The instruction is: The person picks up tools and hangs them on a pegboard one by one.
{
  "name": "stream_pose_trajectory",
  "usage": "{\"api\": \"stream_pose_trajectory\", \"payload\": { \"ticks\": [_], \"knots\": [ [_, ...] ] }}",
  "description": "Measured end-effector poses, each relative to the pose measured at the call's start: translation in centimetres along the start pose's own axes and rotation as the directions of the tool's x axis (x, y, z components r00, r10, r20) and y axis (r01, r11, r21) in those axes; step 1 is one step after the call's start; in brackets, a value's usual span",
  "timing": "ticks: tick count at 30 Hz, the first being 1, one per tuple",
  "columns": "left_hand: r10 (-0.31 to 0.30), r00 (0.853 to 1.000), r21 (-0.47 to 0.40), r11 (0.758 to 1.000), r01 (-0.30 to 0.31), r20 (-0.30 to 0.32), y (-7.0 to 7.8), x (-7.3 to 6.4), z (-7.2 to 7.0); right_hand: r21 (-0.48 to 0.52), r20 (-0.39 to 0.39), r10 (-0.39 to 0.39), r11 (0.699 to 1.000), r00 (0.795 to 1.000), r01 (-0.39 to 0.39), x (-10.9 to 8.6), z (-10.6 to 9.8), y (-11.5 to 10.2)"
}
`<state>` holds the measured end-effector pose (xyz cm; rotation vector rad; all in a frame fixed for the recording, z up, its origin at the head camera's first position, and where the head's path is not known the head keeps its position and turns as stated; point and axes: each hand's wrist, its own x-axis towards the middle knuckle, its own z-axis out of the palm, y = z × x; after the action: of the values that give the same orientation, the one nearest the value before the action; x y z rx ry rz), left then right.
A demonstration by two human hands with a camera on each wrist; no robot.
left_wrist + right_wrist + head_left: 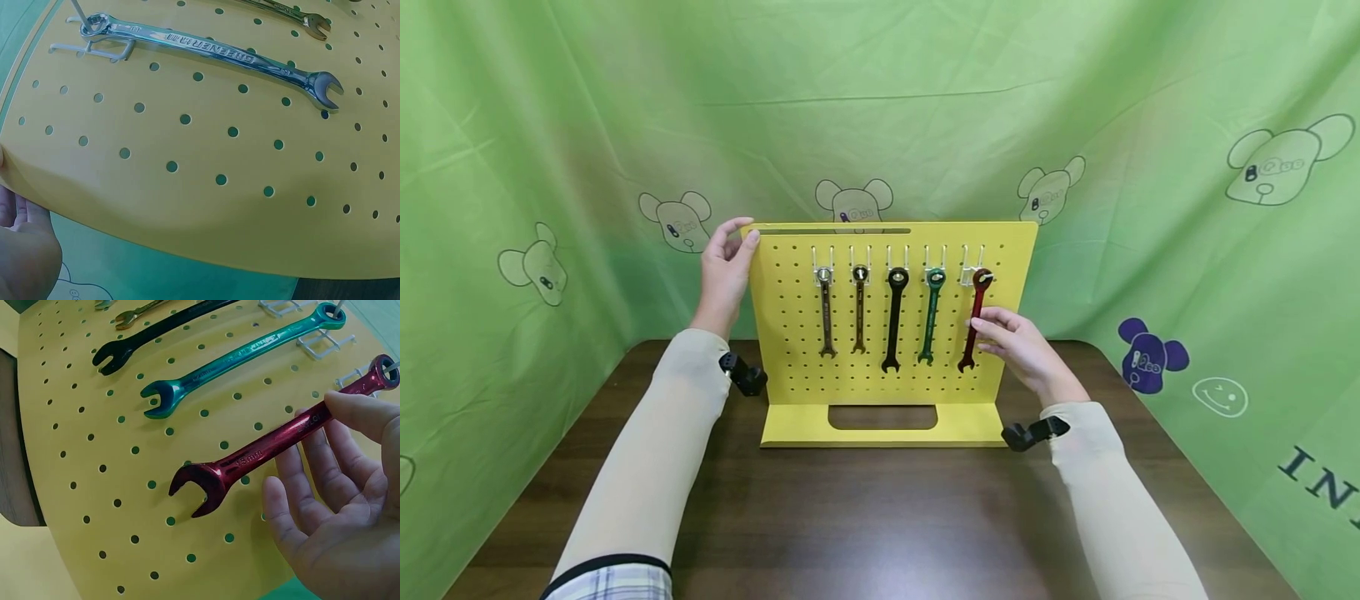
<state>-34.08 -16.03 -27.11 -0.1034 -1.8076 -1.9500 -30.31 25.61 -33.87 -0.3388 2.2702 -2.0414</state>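
Note:
My right hand (1024, 352) pinches the shank of a red combination wrench (269, 445) between thumb and fingers. The wrench's ring end sits on a white hook at the right of a yellow pegboard (797, 382), its open jaw pointing down. With thumb in front and fingers behind, my left hand (722, 273) holds the board's upper left corner. Left of the red wrench hang a green wrench (932, 312), a black wrench (894, 323), a thin bronze-toned wrench (860, 315) and a silver wrench (206, 47), each from its own hook by the ring end.
The pegboard stands upright on a yellow base (793, 425) with a cut-out, on a dark wooden table (865, 517). A green curtain (880, 108) printed with bear heads surrounds the table at the back and sides. Black cameras (1033, 432) are strapped to both wrists.

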Motion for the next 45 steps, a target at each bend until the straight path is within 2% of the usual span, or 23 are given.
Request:
{"api": "stream_pose_trajectory", "payload": {
  "ticks": [18,23,28,35,45],
  "knots": [
    [-0.02,1.0,-0.022,1.0,0.02,0.015,0.0,0.0,0.3,-0.148,0.022,0.017,0.989,1.0,-0.013,-1.2,-1.1,0.7],
    [0.001,1.0,-0.004,1.0,-0.001,0.021,0.0,0.1,0.5,-0.173,0.022,0.016,0.985,1.0,-0.012,-1.7,-1.6,1.1],
    [0.016,0.997,0.046,0.999,-0.019,0.069,0.1,-0.1,0.2,-0.186,0.024,0.024,0.982,0.999,-0.019,-2.3,-2.0,1.5],
    [0.02,0.988,0.074,0.997,-0.032,0.152,0.3,-0.5,-0.3,-0.205,0.042,0.015,0.979,0.999,-0.006,-2.8,-2.5,1.7],
    [-0.035,0.979,0.126,0.992,0.01,0.201,1.0,-0.7,-1.0,-0.216,0.055,0.006,0.976,0.998,0.006,-3.3,-2.9,1.8]
  ]
}}
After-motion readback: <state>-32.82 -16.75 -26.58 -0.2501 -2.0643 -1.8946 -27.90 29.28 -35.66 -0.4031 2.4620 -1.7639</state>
